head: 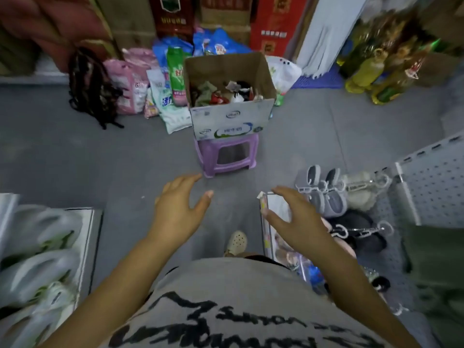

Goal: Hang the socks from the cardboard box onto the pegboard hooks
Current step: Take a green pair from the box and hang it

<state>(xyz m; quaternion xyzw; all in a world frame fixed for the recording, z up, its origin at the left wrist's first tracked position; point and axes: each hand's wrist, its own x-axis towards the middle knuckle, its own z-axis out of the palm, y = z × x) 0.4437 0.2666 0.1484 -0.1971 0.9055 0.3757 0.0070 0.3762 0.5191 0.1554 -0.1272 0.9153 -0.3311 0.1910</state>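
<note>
- The person's grey shirt (251,297) with black lettering fills the bottom of the view, and both bare forearms reach forward from it.
- A pale perforated shoe (237,243) shows on the grey floor (100,159) just beyond the shirt's hem.
- At the near left, a white shelf holds blurred white plastic bags (37,247).
- The left hand (179,209) hangs over the floor, palm down, fingers straight and spread, holding nothing.
- The right hand (293,219) is beside it, apart from it, with relaxed, slightly bent fingers and nothing in its grasp; it hovers in front of a low shelf edge.
- To the right stands the white pegboard (431,187). Its hooks (364,183) carry grey fleecy footwear (324,194), a cream fluffy pair (359,194) and, lower, a dark pair (351,222).
- Ahead of the hands, a purple plastic stool (226,156) stands on the floor.
- The cardboard box (231,119) sits on the stool, open at the top.
- The socks (226,92) lie jumbled inside the box, in green, red, black and white; none is in either hand.
- Behind the box, bags of detergent (173,79) lean together on the left, yellow oil bottles (364,71) stand on the right, and red cartons (276,21) are stacked at the back.
</note>
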